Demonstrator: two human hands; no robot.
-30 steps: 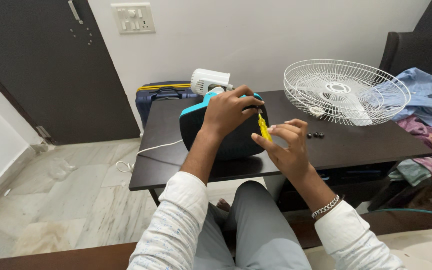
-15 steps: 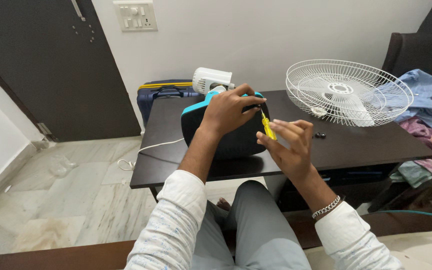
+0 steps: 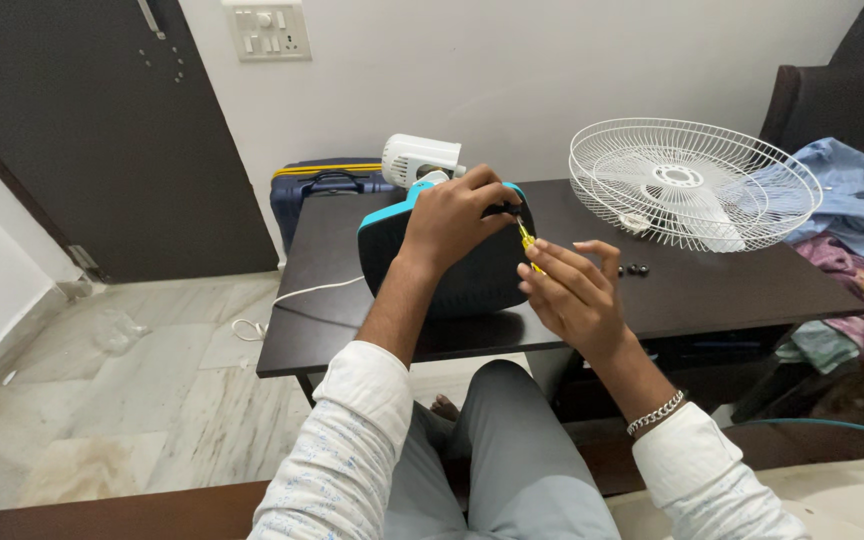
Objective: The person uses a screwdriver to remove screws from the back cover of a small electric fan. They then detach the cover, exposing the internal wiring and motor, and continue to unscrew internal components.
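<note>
Marble floor fills the left of the view, with a dark door and a white switch plate on the wall above it. A white cord trails from the floor up toward the dark table. Behind the table's left end stands a blue suitcase. On the table near its front edge sits the fan base, black with a turquoise rim, tipped up on its side; the white motor housing shows just behind it. The left hand rests on top of the base, fingers curled and pinched at the spot where the tool's tip meets the rim. Just beside it, the right hand grasps a small yellow screwdriver between thumb and fingertips, shaft angled up toward the left hand. A few small black parts lie on the table near the right hand. Farther right, a white wire fan guard lies flat on the tabletop, and a heap of clothes sits past the table's end.
</note>
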